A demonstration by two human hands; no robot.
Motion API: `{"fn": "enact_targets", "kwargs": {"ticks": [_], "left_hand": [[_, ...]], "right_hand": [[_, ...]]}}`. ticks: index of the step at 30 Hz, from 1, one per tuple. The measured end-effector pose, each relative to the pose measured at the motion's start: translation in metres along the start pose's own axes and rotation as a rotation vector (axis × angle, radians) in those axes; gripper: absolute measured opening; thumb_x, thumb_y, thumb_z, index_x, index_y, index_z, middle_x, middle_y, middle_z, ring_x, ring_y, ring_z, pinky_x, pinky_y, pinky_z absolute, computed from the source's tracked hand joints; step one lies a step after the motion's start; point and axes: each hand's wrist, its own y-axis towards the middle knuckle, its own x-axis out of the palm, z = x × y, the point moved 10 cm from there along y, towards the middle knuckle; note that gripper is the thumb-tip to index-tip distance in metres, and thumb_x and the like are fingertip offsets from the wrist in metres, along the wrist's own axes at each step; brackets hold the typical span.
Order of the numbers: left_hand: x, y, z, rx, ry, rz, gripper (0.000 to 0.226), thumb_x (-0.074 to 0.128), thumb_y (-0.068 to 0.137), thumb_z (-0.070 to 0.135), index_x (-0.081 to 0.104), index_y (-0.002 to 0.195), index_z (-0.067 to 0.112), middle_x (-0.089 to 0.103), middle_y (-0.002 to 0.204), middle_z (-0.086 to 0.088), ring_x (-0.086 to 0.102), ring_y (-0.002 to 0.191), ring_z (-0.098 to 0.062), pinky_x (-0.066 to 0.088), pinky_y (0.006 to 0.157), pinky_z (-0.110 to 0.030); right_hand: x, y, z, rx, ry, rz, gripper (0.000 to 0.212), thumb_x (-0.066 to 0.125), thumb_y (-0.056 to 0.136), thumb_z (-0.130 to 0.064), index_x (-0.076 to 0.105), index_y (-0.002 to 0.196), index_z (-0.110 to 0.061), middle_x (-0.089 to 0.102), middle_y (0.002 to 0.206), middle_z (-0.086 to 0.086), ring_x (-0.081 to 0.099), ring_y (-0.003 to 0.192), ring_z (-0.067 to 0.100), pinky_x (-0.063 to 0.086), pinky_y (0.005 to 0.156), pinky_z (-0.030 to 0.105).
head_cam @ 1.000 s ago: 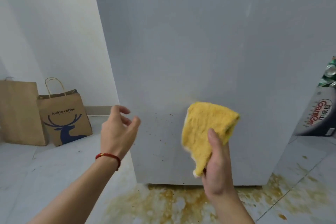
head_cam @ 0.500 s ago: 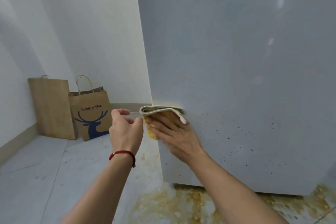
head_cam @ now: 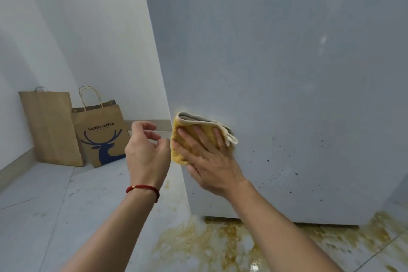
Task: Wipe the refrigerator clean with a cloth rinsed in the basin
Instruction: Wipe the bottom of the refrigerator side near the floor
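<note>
The grey refrigerator fills the right of the view, its lower face dotted with dark specks. A folded yellow cloth with a pale edge lies flat against its lower left corner. My right hand presses the cloth to the fridge with straight, spread fingers. My left hand, with a red string on the wrist, hovers just left of the cloth, fingers loosely curled and holding nothing. No basin is in view.
Yellow-brown spill stains spread over the floor tiles below the fridge. Two brown paper bags, one plain and one with a blue deer print, lean against the white wall in the left corner.
My right hand has brought the cloth from a held-up grip onto the fridge's lower left corner and slid it slightly right. The view has shifted left.
</note>
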Motion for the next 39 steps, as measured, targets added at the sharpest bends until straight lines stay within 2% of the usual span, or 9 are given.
{"fn": "enact_targets", "kwargs": {"ticks": [6, 12, 16, 20, 23, 30, 34, 37, 39], "left_hand": [[0.039, -0.032, 0.045, 0.224, 0.003, -0.045, 0.032, 0.061, 0.079, -0.005, 0.056, 0.103, 0.015, 0.063, 0.095, 0.0, 0.058, 0.066, -0.014, 0.046, 0.069, -0.025], [0.061, -0.048, 0.069, 0.303, -0.023, -0.116, 0.037, 0.06, 0.077, -0.008, 0.054, 0.104, 0.017, 0.063, 0.094, 0.002, 0.059, 0.068, -0.014, 0.054, 0.071, -0.041], [0.084, -0.064, 0.09, 0.332, -0.062, -0.192, 0.037, 0.059, 0.078, -0.009, 0.054, 0.103, 0.017, 0.062, 0.093, 0.002, 0.06, 0.07, -0.015, 0.054, 0.069, -0.041], [0.123, -0.096, 0.119, 0.372, -0.131, -0.269, 0.037, 0.058, 0.079, -0.01, 0.054, 0.103, 0.018, 0.061, 0.095, 0.003, 0.057, 0.071, -0.012, 0.052, 0.067, -0.032], [0.137, -0.115, 0.136, 0.442, -0.16, -0.319, 0.039, 0.059, 0.079, -0.011, 0.054, 0.103, 0.018, 0.06, 0.095, 0.004, 0.057, 0.074, -0.012, 0.047, 0.064, -0.018], [0.115, -0.098, 0.099, 0.464, 0.015, -0.347, 0.042, 0.063, 0.079, -0.012, 0.054, 0.104, 0.021, 0.06, 0.097, 0.006, 0.059, 0.079, -0.005, 0.049, 0.061, -0.024], [0.109, -0.09, 0.092, 0.431, 0.037, -0.328, 0.043, 0.062, 0.079, -0.013, 0.054, 0.102, 0.021, 0.061, 0.095, 0.007, 0.059, 0.08, -0.004, 0.046, 0.06, -0.021], [0.12, -0.098, 0.103, 0.433, -0.009, -0.331, 0.045, 0.062, 0.079, -0.014, 0.053, 0.101, 0.023, 0.061, 0.095, 0.008, 0.06, 0.081, -0.008, 0.046, 0.062, -0.021], [0.133, -0.107, 0.113, 0.438, -0.058, -0.361, 0.047, 0.062, 0.078, -0.015, 0.053, 0.1, 0.025, 0.062, 0.095, 0.008, 0.06, 0.08, -0.01, 0.046, 0.063, -0.02]], "right_hand": [[-0.043, -0.089, 0.096, 0.015, -0.125, 0.117, 0.056, 0.064, 0.101, -0.021, 0.049, 0.153, -0.034, 0.034, 0.167, -0.008, 0.028, 0.156, 0.021, 0.02, 0.126, 0.054], [-0.127, -0.203, 0.276, 0.717, -0.135, 0.456, 0.054, 0.064, 0.081, -0.01, 0.043, 0.131, -0.011, 0.031, 0.148, 0.017, 0.031, 0.14, 0.05, 0.026, 0.118, 0.062], [-0.117, -0.209, 0.261, 1.142, 0.078, 0.729, 0.058, 0.057, 0.081, 0.003, 0.038, 0.134, -0.013, 0.028, 0.154, 0.027, 0.026, 0.146, 0.048, 0.026, 0.116, 0.063], [-0.081, -0.141, 0.164, 0.819, 0.053, 0.415, 0.051, 0.057, 0.081, -0.006, 0.047, 0.13, -0.016, 0.032, 0.152, 0.02, 0.027, 0.147, 0.05, 0.021, 0.116, 0.073], [-0.092, -0.15, 0.186, 0.551, -0.061, 0.324, 0.053, 0.07, 0.078, -0.022, 0.049, 0.126, -0.023, 0.035, 0.142, 0.011, 0.037, 0.139, 0.043, 0.025, 0.113, 0.072], [-0.147, -0.247, 0.368, 1.157, 0.191, 0.7, 0.06, 0.055, 0.087, -0.027, 0.034, 0.142, -0.019, 0.034, 0.149, 0.023, 0.042, 0.134, 0.037, 0.043, 0.103, 0.06], [-0.124, -0.241, 0.336, 1.392, 0.237, 0.713, 0.072, 0.037, 0.093, -0.032, 0.015, 0.161, -0.025, 0.001, 0.172, 0.019, 0.006, 0.159, 0.035, 0.015, 0.121, 0.067], [-0.097, -0.202, 0.264, 1.309, 0.262, 0.62, 0.067, 0.024, 0.104, -0.045, 0.005, 0.165, -0.025, -0.014, 0.172, 0.018, -0.014, 0.159, 0.036, 0.001, 0.12, 0.072], [-0.095, -0.16, 0.227, 1.037, 0.203, 0.439, 0.075, 0.039, 0.101, -0.029, 0.0, 0.166, -0.025, -0.016, 0.171, 0.02, -0.016, 0.157, 0.042, -0.002, 0.119, 0.076]]}}
